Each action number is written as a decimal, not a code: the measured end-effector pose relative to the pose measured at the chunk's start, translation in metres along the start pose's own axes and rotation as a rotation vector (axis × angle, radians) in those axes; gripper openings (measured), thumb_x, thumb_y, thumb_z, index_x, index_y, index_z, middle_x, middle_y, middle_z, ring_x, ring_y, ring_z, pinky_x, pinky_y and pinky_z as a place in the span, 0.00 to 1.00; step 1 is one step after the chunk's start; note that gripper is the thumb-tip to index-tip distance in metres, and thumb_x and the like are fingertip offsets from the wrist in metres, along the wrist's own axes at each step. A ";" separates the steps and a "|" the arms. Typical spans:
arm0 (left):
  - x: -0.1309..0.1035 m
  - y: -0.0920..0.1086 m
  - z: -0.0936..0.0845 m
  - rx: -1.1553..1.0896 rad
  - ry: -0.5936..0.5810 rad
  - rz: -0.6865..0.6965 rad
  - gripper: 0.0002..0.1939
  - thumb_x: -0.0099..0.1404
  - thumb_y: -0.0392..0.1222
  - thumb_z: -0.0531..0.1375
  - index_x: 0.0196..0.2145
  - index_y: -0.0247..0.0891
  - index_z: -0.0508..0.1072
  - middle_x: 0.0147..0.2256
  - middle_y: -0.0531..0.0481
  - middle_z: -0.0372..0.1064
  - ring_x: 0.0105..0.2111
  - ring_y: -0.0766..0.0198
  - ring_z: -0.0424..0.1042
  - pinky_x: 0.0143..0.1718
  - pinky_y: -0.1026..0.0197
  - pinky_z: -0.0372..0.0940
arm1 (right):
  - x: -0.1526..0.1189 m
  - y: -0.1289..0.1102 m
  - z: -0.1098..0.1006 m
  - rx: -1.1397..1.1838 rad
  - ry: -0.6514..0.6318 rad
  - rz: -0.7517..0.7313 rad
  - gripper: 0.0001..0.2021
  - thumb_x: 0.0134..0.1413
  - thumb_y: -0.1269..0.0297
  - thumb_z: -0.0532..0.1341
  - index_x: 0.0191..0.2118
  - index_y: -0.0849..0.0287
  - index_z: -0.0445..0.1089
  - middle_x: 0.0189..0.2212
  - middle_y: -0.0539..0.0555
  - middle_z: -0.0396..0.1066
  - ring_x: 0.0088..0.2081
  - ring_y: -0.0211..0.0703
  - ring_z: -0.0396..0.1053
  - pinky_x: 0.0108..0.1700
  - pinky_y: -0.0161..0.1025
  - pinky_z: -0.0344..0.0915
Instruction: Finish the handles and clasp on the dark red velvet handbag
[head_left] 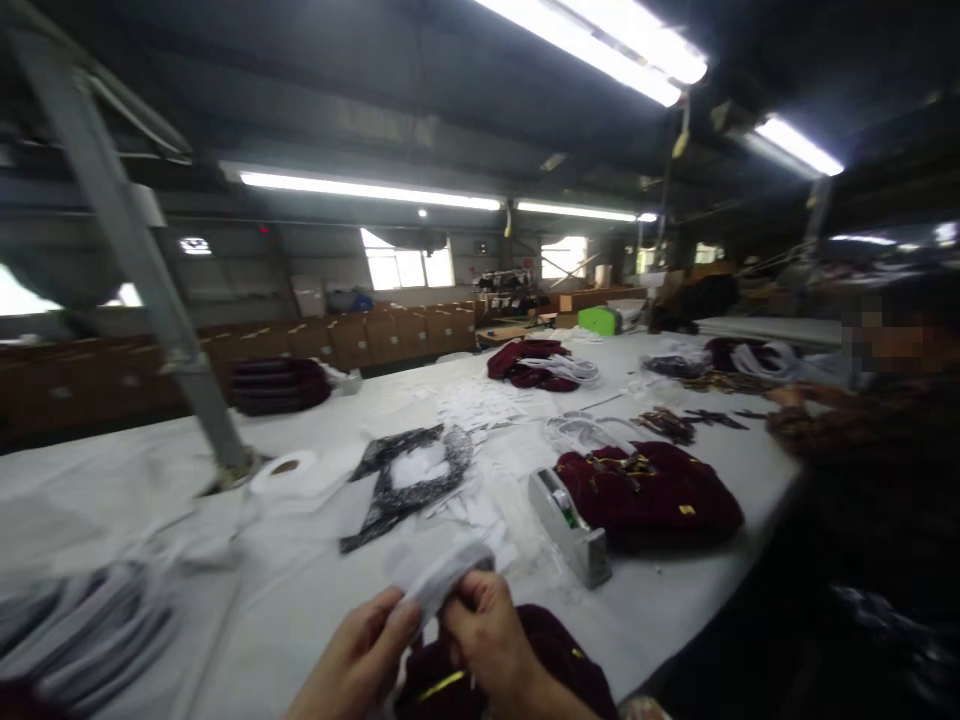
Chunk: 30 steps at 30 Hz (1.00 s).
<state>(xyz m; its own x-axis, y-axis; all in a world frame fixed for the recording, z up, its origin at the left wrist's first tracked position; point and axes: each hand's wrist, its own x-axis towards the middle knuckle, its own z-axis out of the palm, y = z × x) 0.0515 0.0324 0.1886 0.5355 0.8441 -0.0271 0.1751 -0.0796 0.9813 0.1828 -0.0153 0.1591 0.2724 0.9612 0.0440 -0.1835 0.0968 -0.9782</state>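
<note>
My left hand and my right hand are close together at the bottom centre. Both are closed on a white-wrapped strap, thumbs and fingertips pinching it. The strap bends upward in a curve and looks like a bag handle. Under my hands lies a maroon bag with yellow metal fittings, partly hidden by my right hand and wrist. Just beyond, to the right, a grey tape dispenser stands beside another maroon bag with white-wrapped handles.
Black-and-clear plastic with white slips lies mid-table, near a white roll by a metal post. Grey-white padded straps sit at left. Maroon stacks stand farther back. A co-worker is at the right edge.
</note>
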 end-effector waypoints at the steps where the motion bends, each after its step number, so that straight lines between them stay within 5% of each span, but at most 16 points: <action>1: 0.001 0.000 -0.002 0.006 -0.085 0.015 0.28 0.52 0.66 0.59 0.25 0.33 0.67 0.15 0.58 0.51 0.15 0.73 0.50 0.15 0.70 0.47 | -0.001 0.000 0.000 -0.015 -0.016 -0.013 0.15 0.48 0.55 0.60 0.20 0.63 0.64 0.12 0.45 0.57 0.13 0.27 0.51 0.15 0.28 0.45; 4: 0.006 -0.004 -0.007 0.010 -0.197 0.031 0.27 0.57 0.64 0.55 0.26 0.32 0.65 0.16 0.59 0.49 0.15 0.74 0.47 0.15 0.70 0.43 | -0.003 0.004 -0.003 -0.085 -0.079 -0.017 0.15 0.51 0.54 0.57 0.26 0.63 0.66 0.14 0.46 0.60 0.15 0.28 0.55 0.18 0.27 0.49; 17: 0.014 -0.015 -0.008 -0.147 -0.212 0.060 0.26 0.57 0.60 0.59 0.32 0.28 0.70 0.15 0.58 0.51 0.12 0.75 0.45 0.13 0.69 0.41 | -0.004 0.014 -0.014 -0.170 -0.005 0.007 0.18 0.50 0.50 0.57 0.25 0.63 0.65 0.16 0.48 0.62 0.15 0.31 0.59 0.18 0.28 0.52; 22: 0.016 -0.013 -0.011 -0.224 -0.205 0.038 0.27 0.55 0.59 0.61 0.32 0.26 0.71 0.18 0.53 0.59 0.12 0.77 0.45 0.13 0.69 0.42 | -0.008 0.013 -0.016 -0.084 0.033 0.014 0.22 0.46 0.47 0.61 0.37 0.62 0.64 0.18 0.49 0.66 0.17 0.34 0.64 0.20 0.29 0.58; 26: 0.012 -0.005 -0.013 -0.278 -0.154 0.012 0.25 0.52 0.57 0.63 0.31 0.27 0.72 0.21 0.51 0.62 0.13 0.77 0.46 0.13 0.69 0.41 | -0.020 -0.001 -0.022 0.119 -0.148 -0.012 0.21 0.44 0.51 0.64 0.40 0.62 0.67 0.30 0.56 0.72 0.34 0.43 0.72 0.38 0.37 0.68; 30: 0.008 0.003 -0.012 -0.295 -0.124 0.012 0.22 0.53 0.55 0.63 0.31 0.28 0.73 0.20 0.51 0.63 0.13 0.77 0.46 0.14 0.69 0.42 | -0.025 -0.018 -0.031 0.162 -0.278 -0.050 0.24 0.41 0.56 0.67 0.47 0.57 0.69 0.39 0.57 0.73 0.47 0.47 0.69 0.50 0.41 0.64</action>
<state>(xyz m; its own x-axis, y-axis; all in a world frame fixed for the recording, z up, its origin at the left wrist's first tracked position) 0.0465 0.0448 0.1936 0.6362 0.7712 -0.0201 -0.0691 0.0828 0.9942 0.2083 -0.0490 0.1694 0.0202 0.9858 0.1664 -0.3305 0.1637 -0.9295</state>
